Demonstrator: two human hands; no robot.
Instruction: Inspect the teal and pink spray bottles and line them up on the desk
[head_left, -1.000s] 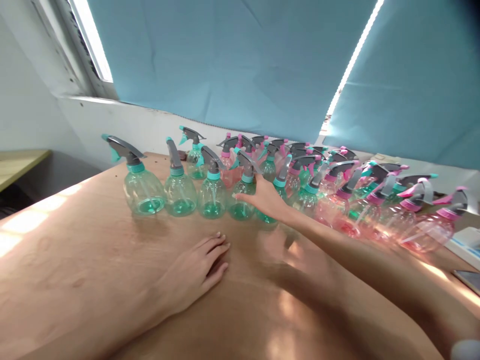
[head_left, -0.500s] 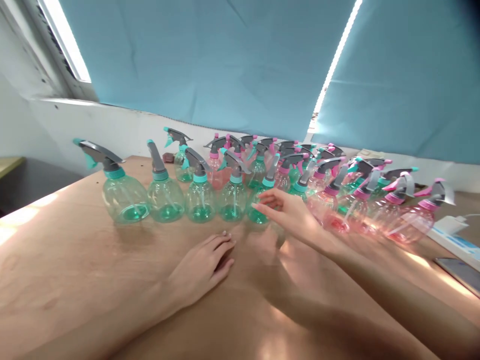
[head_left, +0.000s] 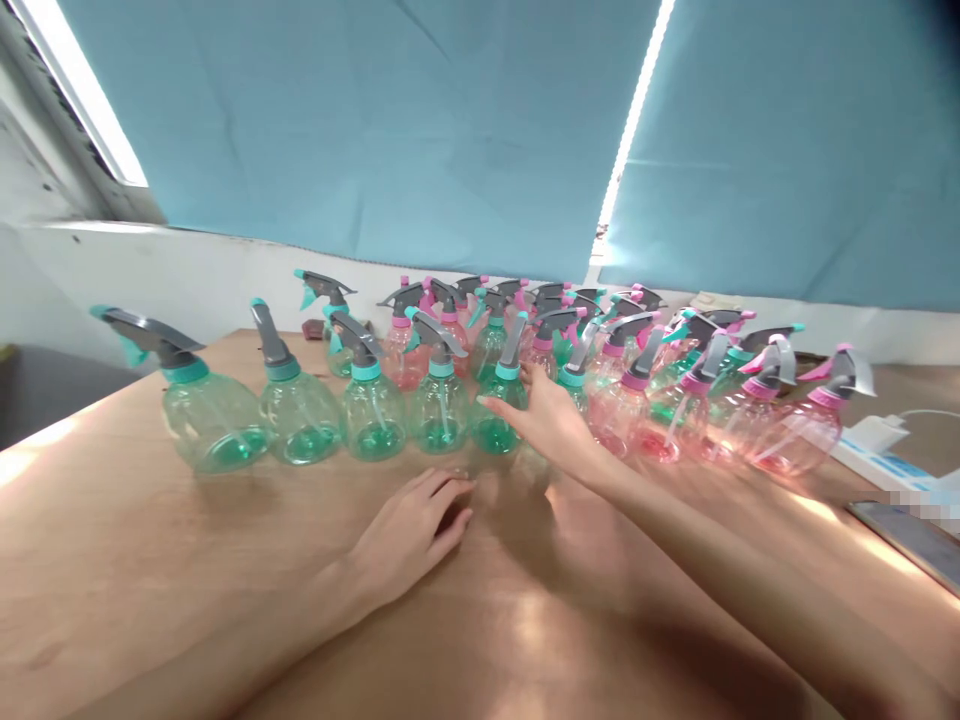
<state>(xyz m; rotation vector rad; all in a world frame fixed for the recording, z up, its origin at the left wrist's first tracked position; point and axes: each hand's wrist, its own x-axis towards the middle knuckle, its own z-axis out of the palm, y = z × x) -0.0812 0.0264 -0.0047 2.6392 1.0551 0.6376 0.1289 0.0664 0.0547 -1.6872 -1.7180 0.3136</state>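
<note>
My left hand (head_left: pixel 412 530) lies on the wooden table (head_left: pixel 300 560) with its fingers loosely bent and nothing in them. My right hand (head_left: pixel 551 420) is at a clear green spray bottle (head_left: pixel 495 430) with a teal collar and grey trigger head. Its thumb crosses the front of the bottle, while the fingers curve around the right side, partly hidden. The bottle stands upright on the table. Just left of it stands another green spray bottle (head_left: pixel 440 420). A further green spray bottle (head_left: pixel 574 385) is partly covered by my right hand.
Several green spray bottles, one at the far left (head_left: pixel 214 425), continue the front row. Pink spray bottles (head_left: pixel 799 430) stand at the right, with more of both colours behind. A power strip (head_left: pixel 885 460) and a phone (head_left: pixel 904 535) lie at the right edge. Blue curtains (head_left: pixel 375 130) hang behind.
My right hand has moved from in front of the green spray bottle to around its right side. My left hand stays on the table. The view has shifted slightly to the right.
</note>
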